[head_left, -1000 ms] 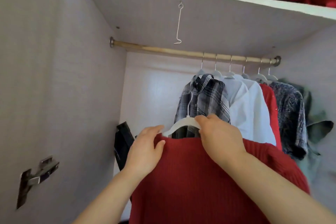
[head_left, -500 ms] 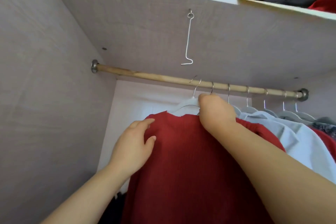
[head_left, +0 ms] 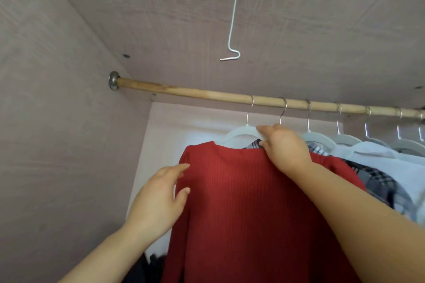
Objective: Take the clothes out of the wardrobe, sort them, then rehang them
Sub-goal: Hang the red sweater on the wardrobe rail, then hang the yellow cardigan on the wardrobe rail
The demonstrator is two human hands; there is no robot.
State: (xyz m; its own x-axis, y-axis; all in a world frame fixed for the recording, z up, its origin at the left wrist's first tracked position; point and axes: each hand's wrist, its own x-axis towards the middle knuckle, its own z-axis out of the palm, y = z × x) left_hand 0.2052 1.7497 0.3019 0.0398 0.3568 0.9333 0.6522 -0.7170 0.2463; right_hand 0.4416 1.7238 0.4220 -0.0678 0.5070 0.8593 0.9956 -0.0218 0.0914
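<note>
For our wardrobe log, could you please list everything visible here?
rail: one, tan wood, across the wardrobe
white hanger: one, white, hooked over the rail
red top: one, red, on the white hanger
other hangers: about six, pale, right along the rail
plaid shirt: one, grey check, behind the red top
white shirt: one, white, right of the plaid shirt
wire hook: one, silver, hanging from the panel above
dark clothes: count unclear, black, bottom edge
left hand: one, fingers touching the red top's shoulder edge
right hand: one, gripping the white hanger's neck
</note>
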